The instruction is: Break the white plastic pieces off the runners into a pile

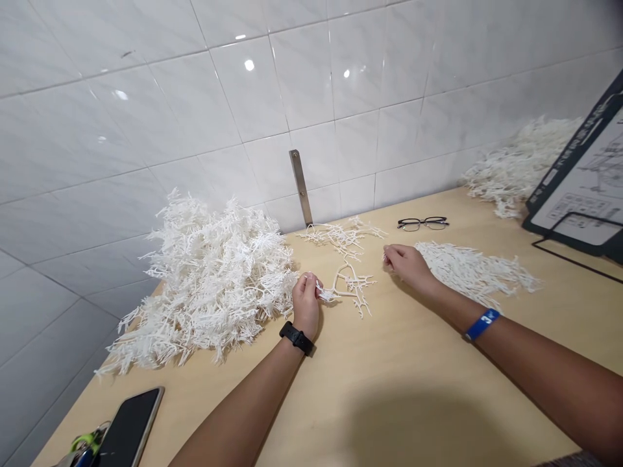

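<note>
My left hand (305, 305) pinches white sprigs (325, 295) tight, just beside the heap (214, 279). My right hand (411, 264), near the pile (474, 269), is curled closed, seemingly on a mostly hidden white bit (385, 257). I'd grip lightly, close to the joints; thin branches (354, 285) between my hands could snag.

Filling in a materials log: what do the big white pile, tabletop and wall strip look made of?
Big white pile: probably molded plastic, matte; thin, branching stems.
Tabletop: wood or laminate, can't tell which; low sheen, smooth pale tan.
Wall strip: likely metal, satin; gray, straight edges, screw-like spots.
</note>
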`<act>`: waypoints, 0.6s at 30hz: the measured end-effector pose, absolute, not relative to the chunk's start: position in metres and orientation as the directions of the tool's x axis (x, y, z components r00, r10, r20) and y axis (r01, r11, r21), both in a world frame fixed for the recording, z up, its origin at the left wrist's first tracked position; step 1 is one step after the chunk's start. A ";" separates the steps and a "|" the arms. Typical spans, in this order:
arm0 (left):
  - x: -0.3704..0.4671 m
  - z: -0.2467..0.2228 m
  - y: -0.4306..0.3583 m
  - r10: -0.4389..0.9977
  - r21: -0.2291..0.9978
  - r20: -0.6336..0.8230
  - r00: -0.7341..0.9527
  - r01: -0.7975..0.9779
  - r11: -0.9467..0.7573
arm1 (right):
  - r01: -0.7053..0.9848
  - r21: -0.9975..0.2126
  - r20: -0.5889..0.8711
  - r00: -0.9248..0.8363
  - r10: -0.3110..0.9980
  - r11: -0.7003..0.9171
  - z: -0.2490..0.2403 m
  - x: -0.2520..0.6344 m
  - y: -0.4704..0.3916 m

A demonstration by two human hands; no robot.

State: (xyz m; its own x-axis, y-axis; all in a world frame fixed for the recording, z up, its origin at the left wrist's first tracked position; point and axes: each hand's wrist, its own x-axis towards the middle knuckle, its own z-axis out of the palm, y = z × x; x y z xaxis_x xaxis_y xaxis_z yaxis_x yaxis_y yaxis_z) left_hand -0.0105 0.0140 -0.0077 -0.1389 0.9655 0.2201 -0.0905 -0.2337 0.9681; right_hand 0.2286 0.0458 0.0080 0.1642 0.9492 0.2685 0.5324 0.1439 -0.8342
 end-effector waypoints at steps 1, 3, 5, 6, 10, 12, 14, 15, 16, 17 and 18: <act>-0.011 -0.006 0.014 0.964 0.968 0.222 -0.148 -0.084 -0.236 | 0.578 -0.809 0.249 0.166 0.954 0.111 0.008 0.233 0.048; -0.010 -0.004 0.012 0.962 0.969 0.221 -0.163 -0.076 -0.235 | 0.699 -0.708 0.278 0.146 0.949 0.100 0.010 0.238 0.051; -0.009 0.000 0.010 0.962 0.972 0.209 -0.175 -0.073 -0.224 | 0.790 -0.598 0.359 0.109 0.927 0.139 0.012 0.239 0.050; -0.009 0.001 0.009 0.963 0.973 0.202 -0.178 -0.075 -0.218 | 0.806 -0.568 0.403 0.096 0.910 0.167 0.012 0.237 0.048; -0.007 0.005 0.007 0.967 0.969 0.195 -0.166 -0.119 -0.216 | 0.643 -0.727 0.384 0.091 0.919 0.240 0.007 0.222 0.041; -0.007 0.005 0.007 0.968 0.964 0.197 -0.155 -0.152 -0.220 | 0.447 -0.878 0.216 0.055 0.975 0.170 0.000 0.213 0.041; -0.007 0.004 0.007 0.969 0.958 0.197 -0.152 -0.181 -0.223 | 0.259 -0.965 0.056 0.031 0.998 0.046 -0.007 0.206 0.044; -0.007 0.004 0.007 0.968 0.955 0.199 -0.152 -0.190 -0.226 | 0.183 -0.983 0.001 0.041 0.999 -0.006 -0.011 0.205 0.047; -0.007 0.003 0.007 0.967 0.953 0.203 -0.155 -0.196 -0.232 | 0.124 -0.991 -0.034 0.068 0.997 -0.042 -0.014 0.204 0.050; -0.007 0.003 0.008 0.964 0.951 0.210 -0.161 -0.196 -0.239 | 0.088 -0.994 -0.048 0.109 0.993 -0.057 -0.017 0.205 0.053; -0.007 0.003 0.008 0.962 0.950 0.216 -0.166 -0.194 -0.247 | 0.083 -0.995 -0.041 0.153 0.987 -0.054 -0.019 0.206 0.056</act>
